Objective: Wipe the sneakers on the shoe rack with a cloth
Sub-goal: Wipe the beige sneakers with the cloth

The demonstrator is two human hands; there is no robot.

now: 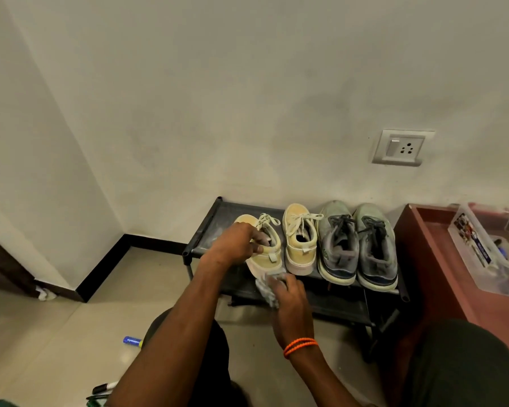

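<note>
a: where does the person stand with the shoes?

b: four sneakers sit on the top shelf of the black shoe rack (209,221). the left hand (235,245) grips the left yellow sneaker (265,257) at its collar, fingers curled over the opening, and tips it up off the shelf a little. the right hand (288,301) has its fingers clamped round a crumpled pale cloth (266,286), pressed to that shoe's heel.

a: what could go wrong?

b: the shoe hangs over the front edge. if the grip on the collar loosens while the cloth pushes at the heel, it probably slips off the rack to the floor.

a: and the neighbours?

b: the second yellow sneaker (301,242) stands just beside it, and the grey pair (357,245) next to that. a wide sweep could nudge them out of line. the loose laces (266,221) dangle near the fingers too, and may snag.

a: the cloth itself?

b: it is bunched small, so bare knuckles may rub grime instead.
</note>
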